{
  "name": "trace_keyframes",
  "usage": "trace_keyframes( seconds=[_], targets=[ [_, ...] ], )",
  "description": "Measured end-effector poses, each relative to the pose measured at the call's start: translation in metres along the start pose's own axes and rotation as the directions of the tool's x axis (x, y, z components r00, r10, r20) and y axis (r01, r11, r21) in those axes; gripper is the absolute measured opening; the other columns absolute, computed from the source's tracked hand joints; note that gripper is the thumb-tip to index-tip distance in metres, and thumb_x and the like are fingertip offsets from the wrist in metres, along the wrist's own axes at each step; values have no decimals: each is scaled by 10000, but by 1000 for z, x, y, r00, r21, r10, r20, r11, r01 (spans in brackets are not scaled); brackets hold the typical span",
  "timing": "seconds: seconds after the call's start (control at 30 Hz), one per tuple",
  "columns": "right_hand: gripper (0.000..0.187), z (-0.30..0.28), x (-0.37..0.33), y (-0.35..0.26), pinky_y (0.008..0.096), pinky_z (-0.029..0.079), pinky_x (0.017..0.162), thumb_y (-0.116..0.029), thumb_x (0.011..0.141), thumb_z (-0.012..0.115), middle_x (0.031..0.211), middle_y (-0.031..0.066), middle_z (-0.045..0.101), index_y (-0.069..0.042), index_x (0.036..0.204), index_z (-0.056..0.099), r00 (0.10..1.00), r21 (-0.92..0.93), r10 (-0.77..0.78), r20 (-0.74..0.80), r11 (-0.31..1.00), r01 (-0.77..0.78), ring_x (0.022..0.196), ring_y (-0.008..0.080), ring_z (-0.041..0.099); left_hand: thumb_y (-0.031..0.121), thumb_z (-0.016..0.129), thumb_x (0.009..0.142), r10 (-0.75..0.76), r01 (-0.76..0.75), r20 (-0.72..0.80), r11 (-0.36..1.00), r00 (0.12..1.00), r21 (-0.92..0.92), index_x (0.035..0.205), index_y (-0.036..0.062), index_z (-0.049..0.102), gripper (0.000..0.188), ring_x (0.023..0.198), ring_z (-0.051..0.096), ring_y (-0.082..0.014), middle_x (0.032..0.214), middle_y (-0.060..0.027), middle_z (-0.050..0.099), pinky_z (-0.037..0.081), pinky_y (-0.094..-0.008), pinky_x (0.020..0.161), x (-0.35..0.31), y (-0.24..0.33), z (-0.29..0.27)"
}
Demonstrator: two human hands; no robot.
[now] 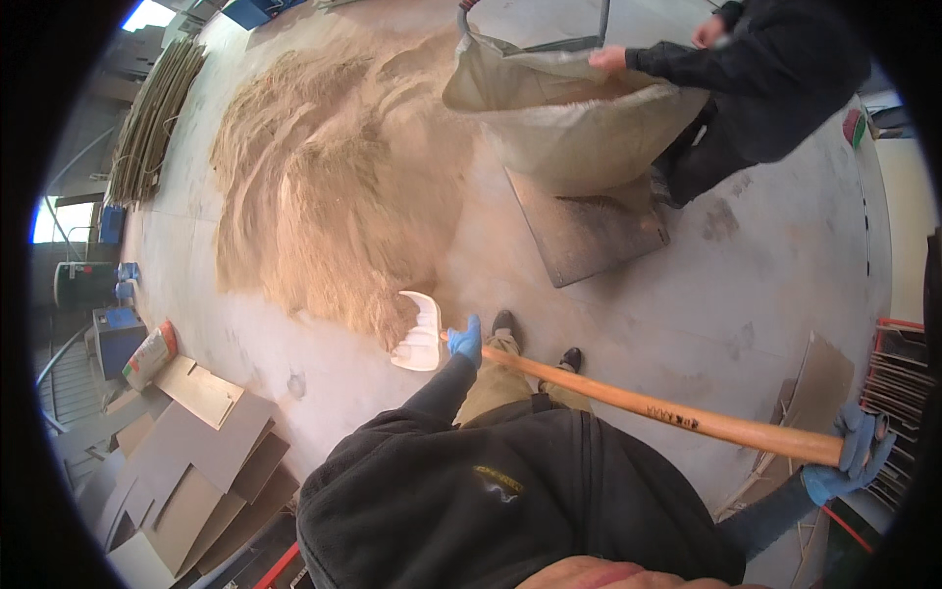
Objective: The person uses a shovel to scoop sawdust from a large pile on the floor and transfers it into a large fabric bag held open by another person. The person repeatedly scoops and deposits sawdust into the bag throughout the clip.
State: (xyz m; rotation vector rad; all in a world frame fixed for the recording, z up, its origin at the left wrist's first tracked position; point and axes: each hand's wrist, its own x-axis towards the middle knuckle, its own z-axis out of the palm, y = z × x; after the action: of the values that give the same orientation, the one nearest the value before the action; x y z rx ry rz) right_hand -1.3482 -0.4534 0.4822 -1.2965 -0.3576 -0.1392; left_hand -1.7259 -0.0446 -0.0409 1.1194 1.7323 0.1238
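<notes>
Both my hands wear blue gloves and hold one long shovel point(628, 395) with a wooden handle. My left hand point(466, 340) is closed round the handle close to the blade, its thumb pointing up. Out to the right, my right hand point(846, 461) wraps the far end of the handle. The shovel's white, ribbed scoop blade point(422, 334) sits at the near edge of a big heap of tan, sawdust-like material point(339, 187). Whether any material lies in the blade is hard to tell; it looks mostly bare.
Ahead to the right, a large white woven sack point(579, 147) stands over a flat brown board point(589, 240); a person in dark clothes point(756, 83) has a hand on its rim. Flat panels point(211, 432) lie stacked at left, a filled bag point(150, 355) beside them. A rack point(898, 368) stands at right.
</notes>
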Motion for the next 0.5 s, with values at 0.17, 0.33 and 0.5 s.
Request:
trace_keyframes(
  seconds=[0.17, 0.33, 0.5],
  targets=[
    [242, -10, -10, 4, 233, 341, 699, -244, 1026, 411, 451, -60, 394, -99, 842, 470, 955, 376, 156, 251, 894, -245, 349, 69, 307, 715, 565, 821, -230, 271, 211, 944, 950, -189, 1084, -57, 581, 815, 802, 603, -271, 957, -170, 606, 491, -400, 645, -51, -45, 12],
    [232, -43, -36, 2, 282, 370, 711, -266, 1014, 452, 461, -52, 372, -86, 874, 497, 959, 376, 187, 213, 890, -257, 367, 70, 313, 706, 596, 803, -277, 392, 334, 849, 901, -354, 1088, -3, 599, 763, 770, 592, -251, 905, -145, 585, 483, -406, 631, -71, -41, 56],
    [255, -49, -50, -4, 291, 415, 707, -301, 995, 466, 470, -32, 361, -70, 898, 513, 987, 242, 154, 51, 957, -162, 364, 82, 301, 628, 674, 781, -172, 267, 311, 917, 935, -295, 1184, 31, 571, 728, 929, 584, -267, 1019, -154, 568, 486, -392, 823, -82, -63, 85]
  ],
)
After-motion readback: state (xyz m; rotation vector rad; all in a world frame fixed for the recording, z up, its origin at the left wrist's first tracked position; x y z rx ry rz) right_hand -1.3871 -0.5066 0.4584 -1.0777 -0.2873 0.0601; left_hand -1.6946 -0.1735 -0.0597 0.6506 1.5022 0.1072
